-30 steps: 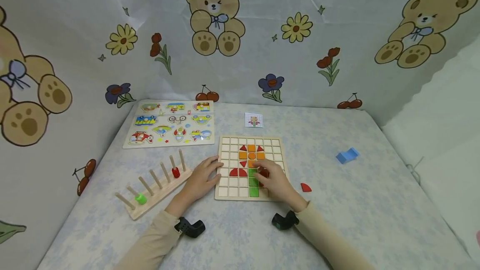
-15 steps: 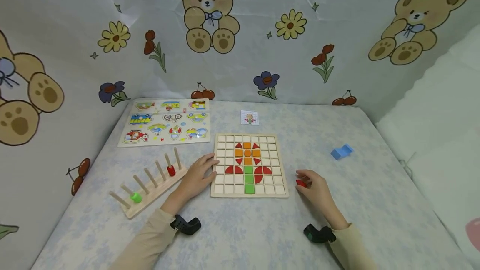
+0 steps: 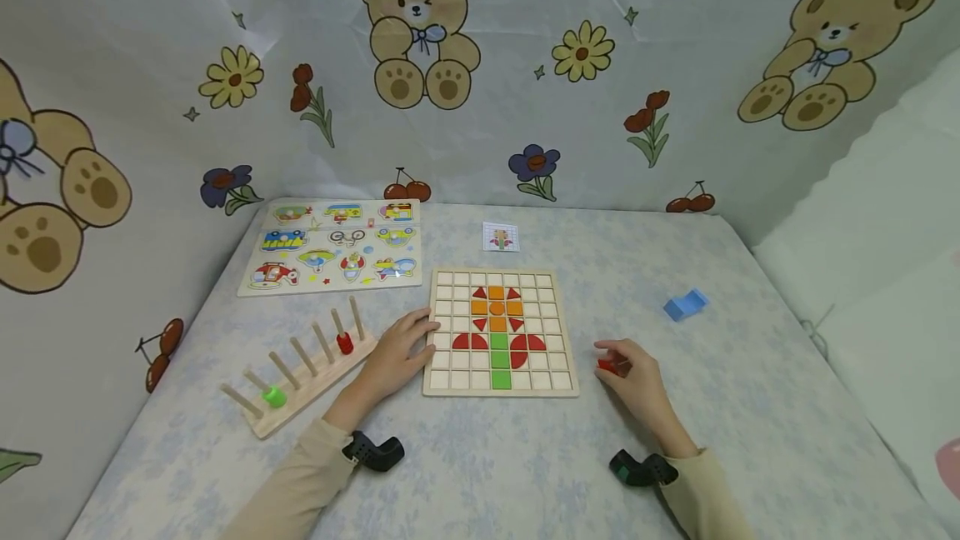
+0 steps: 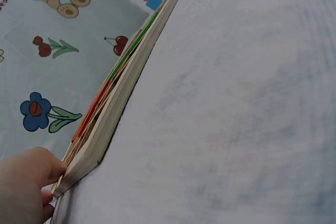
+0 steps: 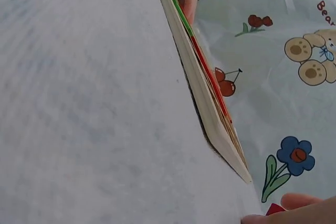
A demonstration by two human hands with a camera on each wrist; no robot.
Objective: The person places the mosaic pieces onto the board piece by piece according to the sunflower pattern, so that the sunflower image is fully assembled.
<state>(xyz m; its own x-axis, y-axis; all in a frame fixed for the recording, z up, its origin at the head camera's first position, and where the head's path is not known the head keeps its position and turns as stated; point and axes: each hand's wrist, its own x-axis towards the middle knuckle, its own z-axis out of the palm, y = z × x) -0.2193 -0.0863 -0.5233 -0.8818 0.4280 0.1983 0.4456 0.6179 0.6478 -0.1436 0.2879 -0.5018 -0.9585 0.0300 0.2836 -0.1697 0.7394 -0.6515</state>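
Note:
A square wooden grid board (image 3: 456, 380) lies flat in the middle of the head view. Set in its cells are orange pieces (image 3: 497, 293), small red triangles, a column of green squares (image 3: 500, 360) and red quarter-circles (image 3: 519, 358). My left hand (image 3: 395, 355) rests against the board's left edge, its fingertips touching the rim. To the right of the board, my right hand (image 3: 639, 383) pinches a red quarter-circle piece (image 3: 608, 366) between thumb and fingers, at or just above the tabletop. The fingers partly hide that piece, and its corner (image 5: 274, 209) shows in the right wrist view.
A small pattern card (image 3: 500, 237) lies behind the board. Back left is a vehicle peg puzzle (image 3: 330, 275). A wooden peg rack (image 3: 311, 386) with green and red rings stands beside my left forearm. A blue wavy block (image 3: 686, 305) lies at the right.
My right hand has left the board, moved right and taken hold of the loose red quarter-circle. The left hand stays at the board's edge. The head view has shifted slightly.

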